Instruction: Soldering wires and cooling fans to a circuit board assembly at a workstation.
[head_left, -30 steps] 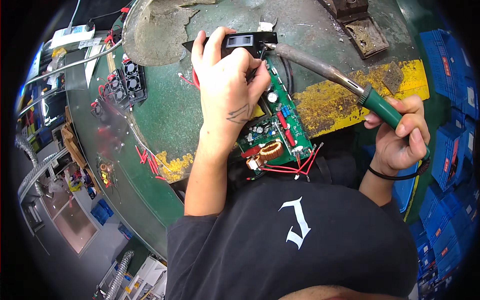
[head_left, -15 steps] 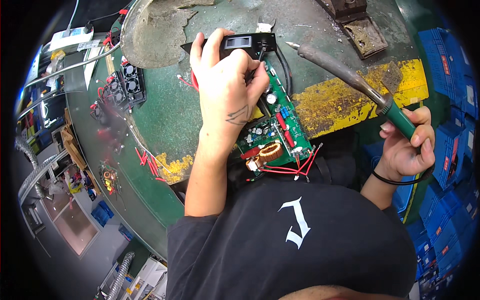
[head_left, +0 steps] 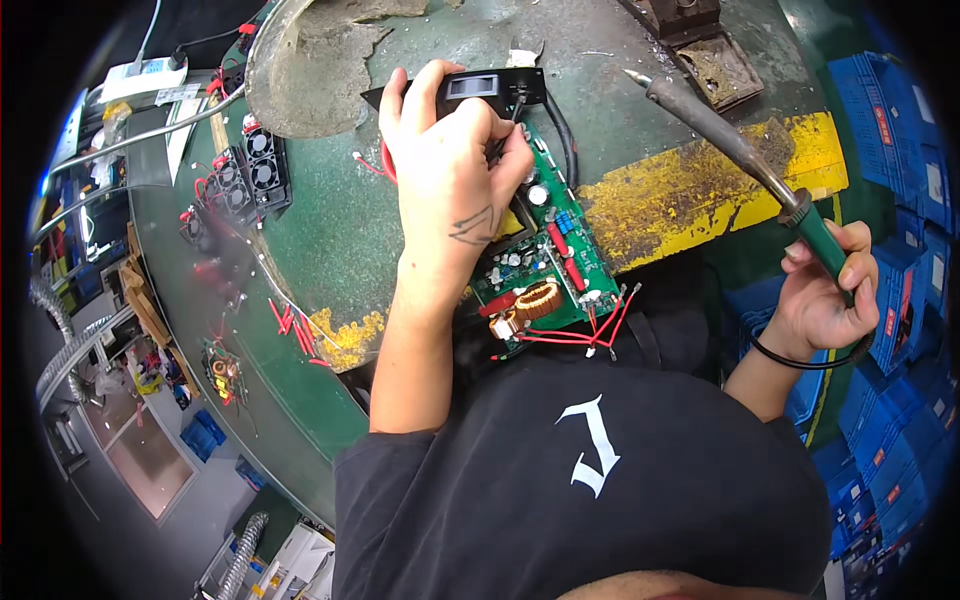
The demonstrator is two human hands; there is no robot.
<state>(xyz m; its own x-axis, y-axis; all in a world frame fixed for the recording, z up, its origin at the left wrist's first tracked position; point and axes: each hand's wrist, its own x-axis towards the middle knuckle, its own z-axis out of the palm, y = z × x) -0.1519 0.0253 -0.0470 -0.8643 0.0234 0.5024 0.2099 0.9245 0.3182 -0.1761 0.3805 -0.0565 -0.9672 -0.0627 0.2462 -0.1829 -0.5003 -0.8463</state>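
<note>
My left hand [head_left: 450, 150] is closed at the black end panel [head_left: 515, 88], its thumb and index finger pinched by a dark cable at the panel's inner side. Under and beside this hand lies a green circuit board [head_left: 590, 255] with capacitors, red parts and a copper-wound coil [head_left: 540, 299]. Red wires [head_left: 610, 330] with metal ends stick out from the board's near edge. On the right, my right hand [head_left: 825, 290] grips the green handle of a soldering iron [head_left: 745, 155]. The iron's tip points up and left, above the bench and apart from the board.
A soldering stand with a tray [head_left: 722, 75] stands at the far right of the green bench. Small fans [head_left: 262, 160] and red sleeves [head_left: 292, 325] lie to the left. A curved, stained sheet [head_left: 310, 75] overhangs the far left. Blue crates [head_left: 895, 150] are stacked right of the bench.
The soldering iron has moved right with my right hand, away from the panel. My left hand stays at the panel and cable.
</note>
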